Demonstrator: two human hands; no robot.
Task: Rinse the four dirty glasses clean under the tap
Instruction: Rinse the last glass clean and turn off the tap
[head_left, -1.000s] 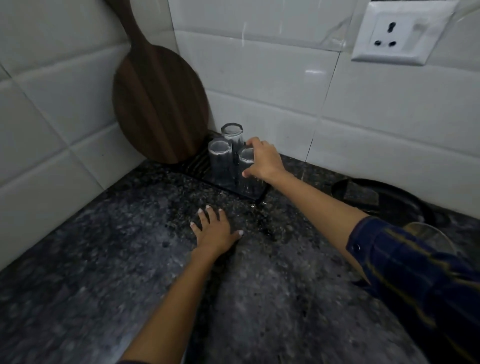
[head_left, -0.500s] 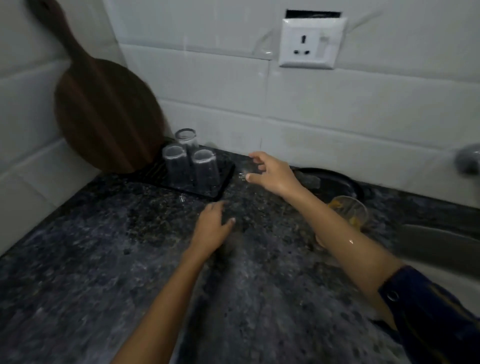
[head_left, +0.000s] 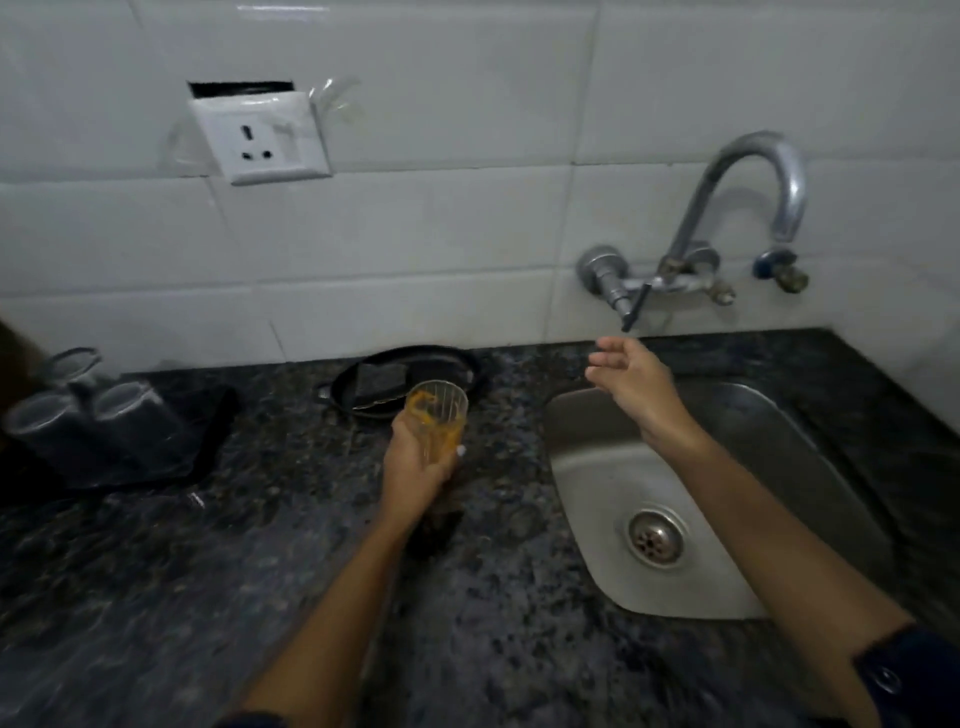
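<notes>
My left hand (head_left: 413, 467) grips a clear glass (head_left: 439, 415) smeared with orange residue, upright just above the dark granite counter, left of the steel sink (head_left: 587, 467). My right hand (head_left: 631, 379) hovers open over the sink's back left corner, fingers apart, just below the tap's black lever (head_left: 636, 306). The curved chrome tap (head_left: 748, 192) sticks out from the wall above the sink; no water runs. Three clean glasses (head_left: 88, 410) stand upside down on a black mat (head_left: 208, 431) at the far left.
A black tray (head_left: 441, 366) holding a dark sponge (head_left: 382, 379) lies against the wall behind the held glass. A white wall socket (head_left: 260, 137) sits above the counter. A blue-handled valve (head_left: 776, 267) is right of the tap. The sink drain (head_left: 655, 535) is uncovered.
My view has swung right from the mat to the sink. My left hand left the counter and took hold of the orange-stained glass. My right hand moved from the mat toward the tap lever.
</notes>
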